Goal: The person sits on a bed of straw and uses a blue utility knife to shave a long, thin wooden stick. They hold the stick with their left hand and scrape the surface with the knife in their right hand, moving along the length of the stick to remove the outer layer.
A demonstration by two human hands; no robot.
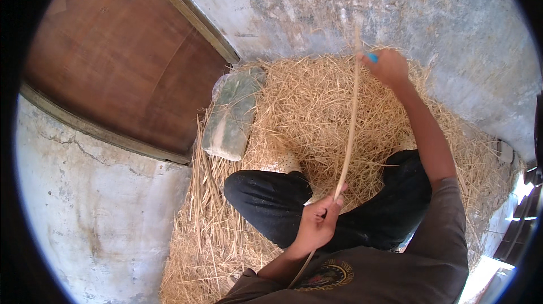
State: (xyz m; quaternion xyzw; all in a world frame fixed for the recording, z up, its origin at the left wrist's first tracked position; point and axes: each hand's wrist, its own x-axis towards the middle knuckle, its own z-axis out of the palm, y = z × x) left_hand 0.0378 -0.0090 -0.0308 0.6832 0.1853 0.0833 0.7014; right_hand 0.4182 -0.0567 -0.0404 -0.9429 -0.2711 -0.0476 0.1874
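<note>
Head view: a long pale straw strand (pixel 352 117) is stretched taut, pinched near by the left hand (pixel 318 223) and far by the right hand (pixel 387 66), fingers closed, over heaped golden straw (pixel 305 106).

Golden straw (pixel 317 106), black trousers (pixel 271 202), brown door (pixel 124 60), grey-green sack (pixel 235 114).

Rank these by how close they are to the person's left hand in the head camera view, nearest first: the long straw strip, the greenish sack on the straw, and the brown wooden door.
Measured from the left hand:
1. Long straw strip: gripped in that hand, running up to the right hand.
2. Greenish sack: up and to the left, lying on the straw pile.
3. Brown wooden door: farthest, upper left, beyond the sack.
</note>
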